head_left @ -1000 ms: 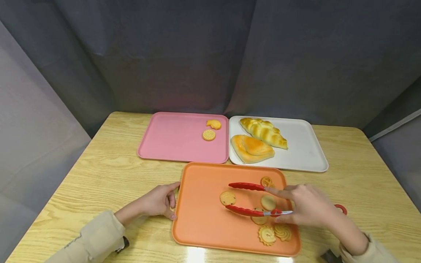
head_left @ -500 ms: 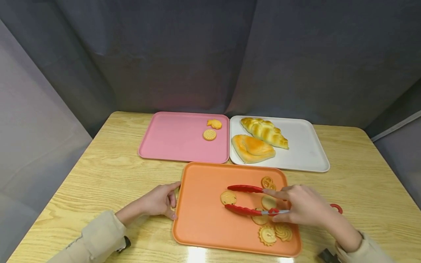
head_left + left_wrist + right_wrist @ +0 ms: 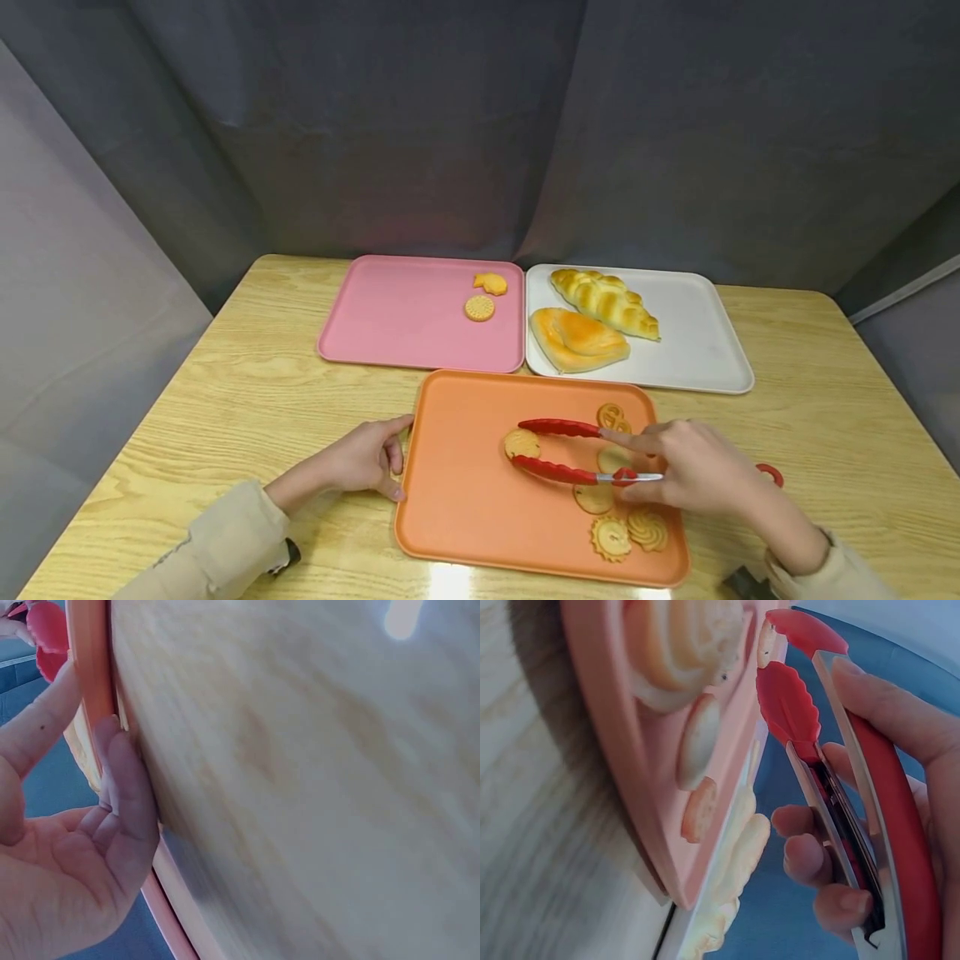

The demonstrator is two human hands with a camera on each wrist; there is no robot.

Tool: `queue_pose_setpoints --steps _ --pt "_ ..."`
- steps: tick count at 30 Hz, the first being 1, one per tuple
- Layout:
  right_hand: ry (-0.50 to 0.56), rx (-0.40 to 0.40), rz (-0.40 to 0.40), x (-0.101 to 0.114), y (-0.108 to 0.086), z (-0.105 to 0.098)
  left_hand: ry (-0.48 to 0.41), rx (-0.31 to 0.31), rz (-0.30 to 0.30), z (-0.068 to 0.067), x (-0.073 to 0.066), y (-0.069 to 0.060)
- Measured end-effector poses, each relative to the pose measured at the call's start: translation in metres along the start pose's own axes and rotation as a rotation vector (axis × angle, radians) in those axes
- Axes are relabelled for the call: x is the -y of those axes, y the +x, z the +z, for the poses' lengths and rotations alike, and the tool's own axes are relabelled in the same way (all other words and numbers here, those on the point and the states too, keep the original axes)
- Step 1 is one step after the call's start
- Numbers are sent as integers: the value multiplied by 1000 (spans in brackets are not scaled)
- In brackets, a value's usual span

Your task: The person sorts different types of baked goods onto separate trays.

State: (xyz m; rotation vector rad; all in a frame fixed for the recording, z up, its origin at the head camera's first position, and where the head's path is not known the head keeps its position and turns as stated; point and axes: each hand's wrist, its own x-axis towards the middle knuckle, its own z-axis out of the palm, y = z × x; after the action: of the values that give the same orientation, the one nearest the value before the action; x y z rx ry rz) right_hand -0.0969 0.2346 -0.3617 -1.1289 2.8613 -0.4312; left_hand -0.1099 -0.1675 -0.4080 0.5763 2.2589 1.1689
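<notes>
My right hand [image 3: 690,467] holds red-tipped tongs [image 3: 558,471] above the orange tray [image 3: 457,508]. The tong tips lie on either side of a round, dark-specked cookie [image 3: 522,444], and the lower tip appears to touch it. In the right wrist view, the fingers and thumb wrap the tongs' red-and-metal handles [image 3: 889,795]; the cookie's edge [image 3: 766,643] shows between the tips. At the orange tray's left edge, my left hand [image 3: 360,458] touches the rim with index finger and thumb set apart, its other fingers bent. The left wrist view shows the thumb against the rim [image 3: 91,652].
Several cookies [image 3: 610,537] lie along the orange tray's right side, partly under the tongs and right hand. Behind stand a pink tray [image 3: 390,317] with a fish-shaped cracker [image 3: 491,283] and a round biscuit [image 3: 479,308], and a white tray [image 3: 697,333] bearing two breads [image 3: 577,340].
The tongs' lower arm has moved up toward the upper one, narrowing the gap around the specked cookie. That cookie has shifted slightly away from me. The left hand stays at the tray edge.
</notes>
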Motion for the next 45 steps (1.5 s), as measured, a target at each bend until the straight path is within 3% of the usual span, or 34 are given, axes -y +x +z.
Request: queue_pose_setpoints --steps 14,27,37,45 --pt "-6 -50 -52 -3 6 -8 5 -4 -9 0 -2 0" --pt "-36 -98 -87 -11 26 -9 4 -5 -13 -1 -1 0" --pt "-37 -42 -42 -15 37 -15 8 -10 -15 0 -2 1" --pt "-65 -51 -23 -16 49 -22 0 -11 -13 1 0 1"
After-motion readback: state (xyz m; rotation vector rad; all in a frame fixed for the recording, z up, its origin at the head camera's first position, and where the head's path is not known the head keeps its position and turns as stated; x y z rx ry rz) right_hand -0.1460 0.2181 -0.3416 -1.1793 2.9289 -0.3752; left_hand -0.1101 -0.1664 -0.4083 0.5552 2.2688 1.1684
